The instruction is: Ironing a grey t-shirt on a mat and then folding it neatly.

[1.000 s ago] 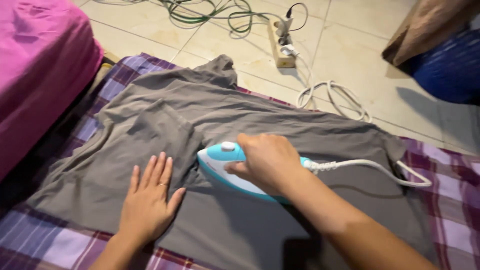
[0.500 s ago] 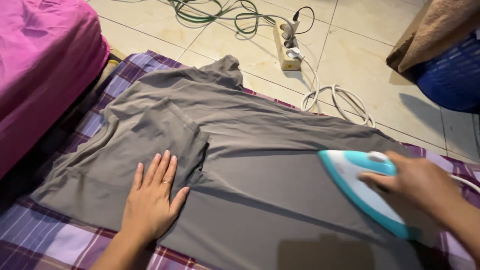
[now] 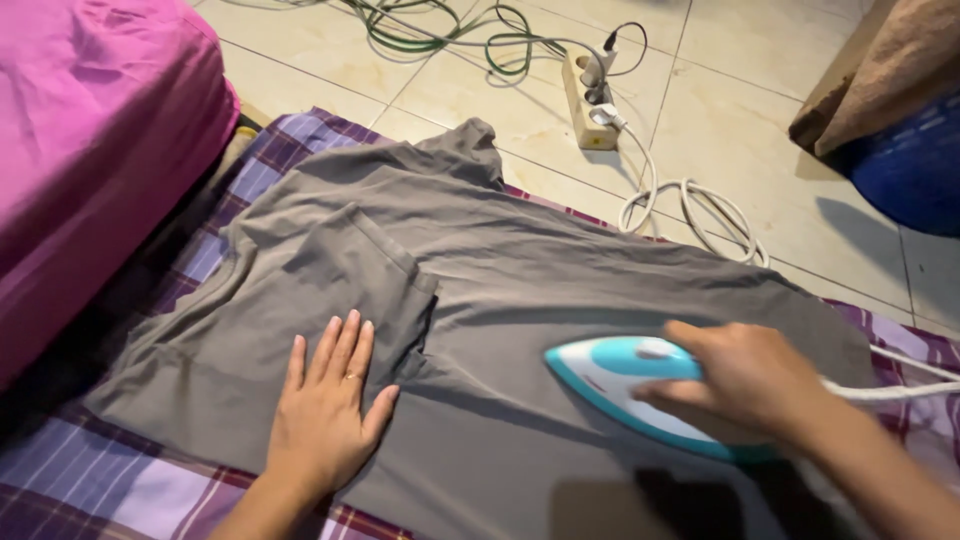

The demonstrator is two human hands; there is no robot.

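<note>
Left hand [image 3: 325, 415] flat on grey shirt [image 3: 480, 300], fingers spread, palm down, ring on one finger. Right hand [image 3: 745, 375] closed around handle of turquoise-and-white iron [image 3: 610, 380], soleplate down on shirt, tip pointing left, just right of shirt's middle. White cord [image 3: 900, 385] trailing right from iron's rear. Shirt spread over purple plaid blanket [image 3: 90, 470]. Pink bedding [image 3: 90, 150] at left. Beyond: power strip [image 3: 590, 105] on tile floor [image 3: 730, 110], green cable [image 3: 440, 30] coiled behind, blue basket [image 3: 915, 165] far right.
</note>
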